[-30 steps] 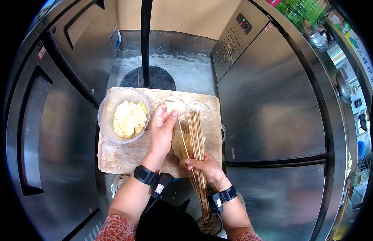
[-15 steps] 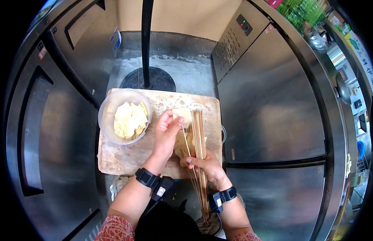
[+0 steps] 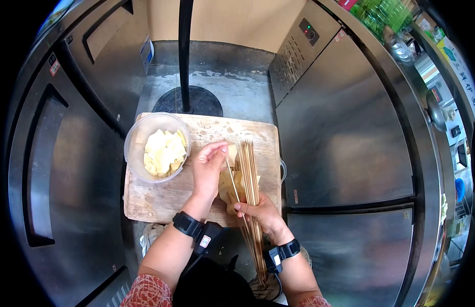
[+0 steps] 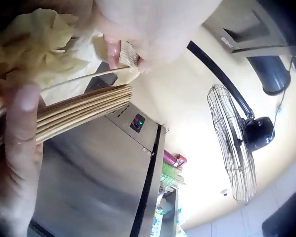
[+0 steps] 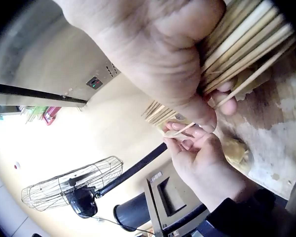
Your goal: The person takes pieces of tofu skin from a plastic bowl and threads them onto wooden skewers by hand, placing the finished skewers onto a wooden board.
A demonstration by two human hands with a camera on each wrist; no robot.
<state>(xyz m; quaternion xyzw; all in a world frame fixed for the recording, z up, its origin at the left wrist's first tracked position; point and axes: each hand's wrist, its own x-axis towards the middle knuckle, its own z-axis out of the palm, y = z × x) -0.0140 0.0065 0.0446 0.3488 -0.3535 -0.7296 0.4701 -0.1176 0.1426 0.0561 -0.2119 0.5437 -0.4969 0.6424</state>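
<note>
My left hand pinches a small, pale beige sheet, which looks like tofu skin, between thumb and fingers. It is bent, with ridged texture showing in the left wrist view, and meets the tip of a single thin skewer. My right hand grips a thick bundle of bamboo skewers, tips pointing away from me. The single skewer stands apart from the bundle, its shaft held under the right thumb. More beige folded sheets bunch up beside the bundle, partly hidden behind the skewers.
A clear round tub of cut yellowish sheets stands on the wooden board's left side. Steel cabinets flank the board on the left and right. A black fan pole rises from a round base behind it.
The left hand first brought the sheet down and toward the bundle, then drew slightly left. The sheet, flat and facing up before, is now turned and bent at the skewer tip. The right hand stays nearly still.
</note>
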